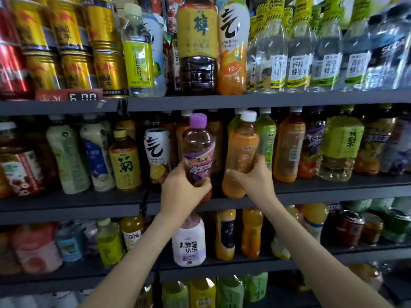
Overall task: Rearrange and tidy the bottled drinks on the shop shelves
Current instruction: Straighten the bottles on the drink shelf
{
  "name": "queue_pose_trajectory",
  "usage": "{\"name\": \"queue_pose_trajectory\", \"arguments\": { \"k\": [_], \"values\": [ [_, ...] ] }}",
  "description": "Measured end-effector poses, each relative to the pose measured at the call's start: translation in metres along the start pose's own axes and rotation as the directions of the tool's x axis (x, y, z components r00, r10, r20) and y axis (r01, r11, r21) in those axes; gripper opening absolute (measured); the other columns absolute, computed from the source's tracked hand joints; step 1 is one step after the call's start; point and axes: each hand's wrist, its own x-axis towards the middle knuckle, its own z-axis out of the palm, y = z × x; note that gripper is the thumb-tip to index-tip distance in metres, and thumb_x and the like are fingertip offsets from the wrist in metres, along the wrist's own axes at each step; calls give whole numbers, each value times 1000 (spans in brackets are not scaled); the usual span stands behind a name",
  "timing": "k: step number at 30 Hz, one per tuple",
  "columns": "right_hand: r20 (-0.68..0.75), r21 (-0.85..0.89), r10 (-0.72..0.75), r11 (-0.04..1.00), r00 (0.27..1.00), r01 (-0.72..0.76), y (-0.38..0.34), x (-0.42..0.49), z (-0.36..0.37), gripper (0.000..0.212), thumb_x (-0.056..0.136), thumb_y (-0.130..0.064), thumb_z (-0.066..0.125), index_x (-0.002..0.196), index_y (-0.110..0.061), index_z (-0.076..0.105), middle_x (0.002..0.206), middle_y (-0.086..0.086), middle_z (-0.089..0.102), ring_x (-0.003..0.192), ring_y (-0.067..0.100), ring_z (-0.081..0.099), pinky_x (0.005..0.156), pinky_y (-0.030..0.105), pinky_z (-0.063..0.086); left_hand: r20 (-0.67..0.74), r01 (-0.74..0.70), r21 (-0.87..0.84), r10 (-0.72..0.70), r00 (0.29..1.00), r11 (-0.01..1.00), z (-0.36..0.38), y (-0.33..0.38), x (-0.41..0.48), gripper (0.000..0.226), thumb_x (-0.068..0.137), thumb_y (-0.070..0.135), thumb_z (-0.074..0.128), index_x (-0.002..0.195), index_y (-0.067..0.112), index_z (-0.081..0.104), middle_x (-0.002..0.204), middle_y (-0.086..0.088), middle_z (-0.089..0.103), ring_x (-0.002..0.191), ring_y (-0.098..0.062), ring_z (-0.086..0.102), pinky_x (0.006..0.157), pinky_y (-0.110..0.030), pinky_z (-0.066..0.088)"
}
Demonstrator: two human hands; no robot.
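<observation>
On the dark grey metal middle shelf [66, 201], a brown-drink plastic bottle with a yellow label [125, 161] stands toward the left. Just right of it is a white-sleeved bottle with black brush strokes [156, 150]. Next, the left hand [185, 187] grips a clear plastic bottle with a purple cap and purple label [198, 147], fingers curled round its lower half. This bottle is upright at the shelf's near edge, its base hidden by the hand. Just beside it, the right hand [251, 174] wraps round an orange-drink plastic bottle with a white cap [242, 152], which leans slightly right, its base at the near edge. A green-labelled bottle [265, 134] stands just behind, farther in on the shelf.
</observation>
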Motion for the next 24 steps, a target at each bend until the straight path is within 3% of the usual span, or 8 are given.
{"name": "queue_pose_trajectory", "arguments": {
  "k": [5,11,16,19,24],
  "values": [
    [8,-139,-6,990,1000,7,-9,12,36,66,78,-36,78,125,-7,42,121,9,55,107,25,57,84,32,49,49,79,-55,-77,996,995,-48,-10,4,38,72,36,77,102,18,63,92,2,68,86,-14,62,74,-25,46],
    [-41,-305,-58,951,997,43,-13,21,66,66,81,-39,73,125,-3,40,128,15,47,121,30,46,89,36,45,176,181,-142,-155,972,973,-67,-13,12,35,74,30,77,105,27,61,86,20,59,84,-1,55,67,-10,38],
    [-33,-346,-32,938,999,18,-19,26,79,72,81,-35,74,130,2,36,131,20,46,124,36,44,95,40,42,239,222,-167,-179,954,961,-68,-12,15,42,71,29,80,108,23,63,94,13,64,89,-4,60,72,-14,41],
    [-33,-285,10,958,999,-19,-18,21,80,85,83,-22,74,144,1,19,139,22,40,128,37,42,97,42,42,278,254,-162,-203,939,954,-69,-10,17,41,70,30,81,106,24,62,97,9,65,92,-7,61,76,-20,43],
    [-54,-433,10,901,999,-32,-11,16,77,59,92,-13,61,138,3,29,135,21,43,127,36,42,96,42,44,359,304,-163,-231,905,939,-73,-3,20,49,70,31,81,113,23,60,107,5,66,97,-10,60,80,-23,47]
  ]
}}
